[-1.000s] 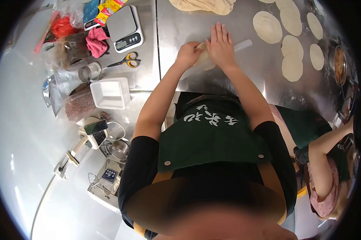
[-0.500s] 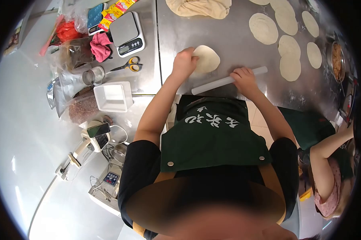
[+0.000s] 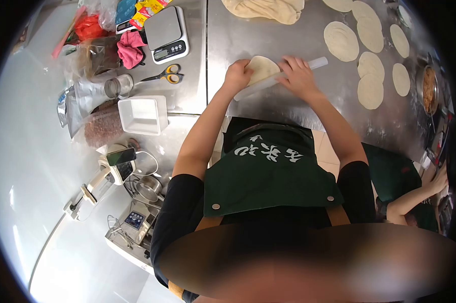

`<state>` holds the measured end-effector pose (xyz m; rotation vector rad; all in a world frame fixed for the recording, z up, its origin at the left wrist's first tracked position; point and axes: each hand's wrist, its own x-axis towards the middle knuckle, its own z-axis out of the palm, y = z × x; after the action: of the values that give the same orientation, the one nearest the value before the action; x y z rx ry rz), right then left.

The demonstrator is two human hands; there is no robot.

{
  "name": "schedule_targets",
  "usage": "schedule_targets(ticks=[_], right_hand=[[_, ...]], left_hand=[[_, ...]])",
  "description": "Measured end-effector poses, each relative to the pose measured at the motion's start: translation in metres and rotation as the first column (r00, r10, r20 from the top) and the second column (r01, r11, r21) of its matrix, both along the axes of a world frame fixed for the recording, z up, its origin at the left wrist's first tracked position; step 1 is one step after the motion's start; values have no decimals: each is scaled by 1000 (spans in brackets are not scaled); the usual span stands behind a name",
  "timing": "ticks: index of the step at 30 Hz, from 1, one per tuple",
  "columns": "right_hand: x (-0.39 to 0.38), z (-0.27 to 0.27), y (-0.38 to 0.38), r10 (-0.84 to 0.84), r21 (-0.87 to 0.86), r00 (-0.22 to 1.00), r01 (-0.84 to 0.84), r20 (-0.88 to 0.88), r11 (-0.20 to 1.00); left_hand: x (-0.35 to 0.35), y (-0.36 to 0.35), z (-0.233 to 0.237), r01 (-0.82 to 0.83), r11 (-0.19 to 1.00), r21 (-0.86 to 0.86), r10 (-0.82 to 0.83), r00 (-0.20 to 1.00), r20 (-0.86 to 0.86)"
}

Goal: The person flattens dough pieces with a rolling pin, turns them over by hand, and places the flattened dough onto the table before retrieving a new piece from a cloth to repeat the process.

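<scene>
A round of flattened dough (image 3: 261, 69) lies on the metal table, and my left hand (image 3: 237, 76) pinches its left edge. A white rolling pin (image 3: 316, 63) lies at a slant over the lower edge of this dough. My right hand (image 3: 297, 76) is on the pin, toward its right part, with the fingers over it. Several flat dough rounds, among them a large one (image 3: 341, 41), lie to the right on the table. A big lump of dough (image 3: 268, 9) sits at the top edge of the view.
To the left are a scale (image 3: 168, 38), scissors (image 3: 170, 74), a white container (image 3: 143, 115), a pink cloth (image 3: 131, 49) and bags. At the far right stand a bowl of filling (image 3: 430, 90) and another person, whose arm (image 3: 414, 201) shows.
My right hand has moved the rolling pin up and left, from below the dough onto its lower edge. The view has shifted slightly, and the other person's arm has moved.
</scene>
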<state>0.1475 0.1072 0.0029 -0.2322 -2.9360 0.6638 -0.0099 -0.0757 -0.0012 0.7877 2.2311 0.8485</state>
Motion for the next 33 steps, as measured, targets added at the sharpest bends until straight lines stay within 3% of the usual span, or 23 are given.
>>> schedule_targets(ticks=[3,6,13,19,22,24,26,31,33], right_hand=[[-15,-9,-14,-196,186,979,204,-61,961],[10,-13,-30,-236,206,971,226,25,952],[-28,-9,-28,-251,258,968,246,-12,934],[-16,-17,-31,-254,226,967,245,8,943],[-44,-14,-26,-261,223,965,262,-34,939],[-28,-17,-26,-242,189,968,251,-70,949],[11,-13,-28,-173,143,985,171,2,975],[67,-3,-19,59,68,998,-61,20,996],[71,1,-14,133,-15,990,-132,46,991]], left_hand=[[1,2,5,-13,1000,-16,14,998,59],[-1,5,4,-43,999,11,42,994,97],[-11,22,-7,-128,991,-40,134,955,266],[-23,40,17,152,964,-220,-94,962,255],[-25,55,29,336,866,-371,-286,941,183],[-20,55,32,361,846,-393,-378,925,35],[-11,51,29,372,843,-389,-439,893,-98],[20,31,38,327,899,-291,-418,840,-346],[23,27,62,302,936,-180,-342,899,-275]])
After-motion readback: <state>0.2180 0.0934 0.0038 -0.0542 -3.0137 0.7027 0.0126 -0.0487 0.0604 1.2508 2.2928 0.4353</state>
